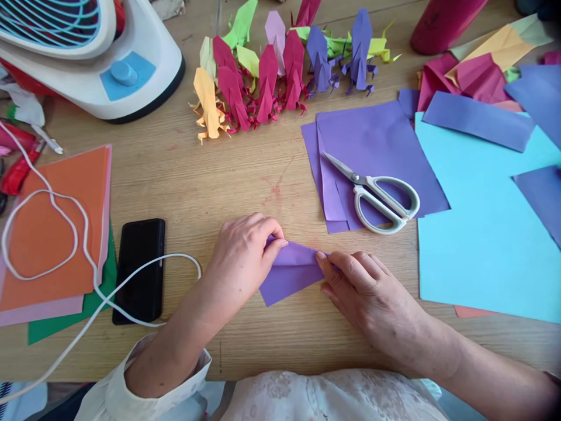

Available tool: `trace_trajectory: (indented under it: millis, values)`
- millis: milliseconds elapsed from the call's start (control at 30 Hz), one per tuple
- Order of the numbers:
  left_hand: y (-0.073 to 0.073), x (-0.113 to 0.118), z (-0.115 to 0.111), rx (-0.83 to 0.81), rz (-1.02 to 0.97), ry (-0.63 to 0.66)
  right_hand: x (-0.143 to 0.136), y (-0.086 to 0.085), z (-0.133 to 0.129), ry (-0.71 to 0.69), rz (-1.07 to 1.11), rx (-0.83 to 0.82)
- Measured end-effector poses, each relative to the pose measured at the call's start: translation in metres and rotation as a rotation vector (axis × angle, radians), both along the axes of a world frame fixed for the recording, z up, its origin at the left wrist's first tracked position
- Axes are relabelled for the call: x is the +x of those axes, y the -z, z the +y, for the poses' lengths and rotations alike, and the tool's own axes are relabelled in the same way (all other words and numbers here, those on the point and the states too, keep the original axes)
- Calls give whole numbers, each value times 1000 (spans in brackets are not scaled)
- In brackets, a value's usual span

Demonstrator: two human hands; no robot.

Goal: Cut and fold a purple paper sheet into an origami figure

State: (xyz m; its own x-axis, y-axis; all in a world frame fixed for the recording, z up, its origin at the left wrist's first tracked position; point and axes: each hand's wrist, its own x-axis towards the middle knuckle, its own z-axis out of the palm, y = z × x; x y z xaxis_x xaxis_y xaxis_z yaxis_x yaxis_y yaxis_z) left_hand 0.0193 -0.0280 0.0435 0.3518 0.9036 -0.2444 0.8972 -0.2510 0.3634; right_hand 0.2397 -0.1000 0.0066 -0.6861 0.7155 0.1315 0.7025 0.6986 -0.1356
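Purple paper [289,283] lies between left hand [243,251] and right hand [362,286], both hands pinching its folded upper edge.

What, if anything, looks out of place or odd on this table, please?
Reddish marks streak the wooden table beyond the folded purple paper, standing out against the grain; I cannot tell their source. A white cable sprawls in loose loops over the orange paper and phone, which looks untidy.
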Motion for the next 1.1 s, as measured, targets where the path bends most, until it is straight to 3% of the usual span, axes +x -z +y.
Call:
trace_trajectory:
  millis: [800,1100]
  values:
    - [4,2,0,32,67,46,1,-2,0,-50,-72,-61]
    - [6,-3,2,58,17,34,-6,4,6,-17,-79,47]
